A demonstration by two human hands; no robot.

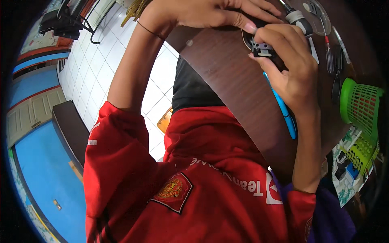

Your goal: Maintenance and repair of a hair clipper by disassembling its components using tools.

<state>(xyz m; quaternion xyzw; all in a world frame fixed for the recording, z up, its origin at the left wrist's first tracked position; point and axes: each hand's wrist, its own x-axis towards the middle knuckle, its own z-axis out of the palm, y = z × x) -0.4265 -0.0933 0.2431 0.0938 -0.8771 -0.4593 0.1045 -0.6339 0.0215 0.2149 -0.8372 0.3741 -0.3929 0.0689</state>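
Near the table's far edge, both hands meet at a small black device (pixel 261 51) with a pale slotted piece on its near side. My right hand (pixel 293 67) pinches it between thumb and bent fingers, hiding much of its right side. From the left, my left hand (pixel 221 15) reaches across; its fingers stretch beyond the device and its thumb tip presses at the far end. What lies under the left fingers is mostly hidden. A blue pen (pixel 281 106) lies on the brown table (pixel 227 69), just left of my right wrist.
Right of my hands lie a screwdriver (pixel 328 54), a dark long-handled tool (pixel 336 81) and a white-and-black tool (pixel 298 18). A clear round dish (pixel 320 10) is beyond. Green baskets (pixel 360 103) stand at the right. The table's edge runs diagonally beside my body; white tiled floor (pixel 97 60) shows left.
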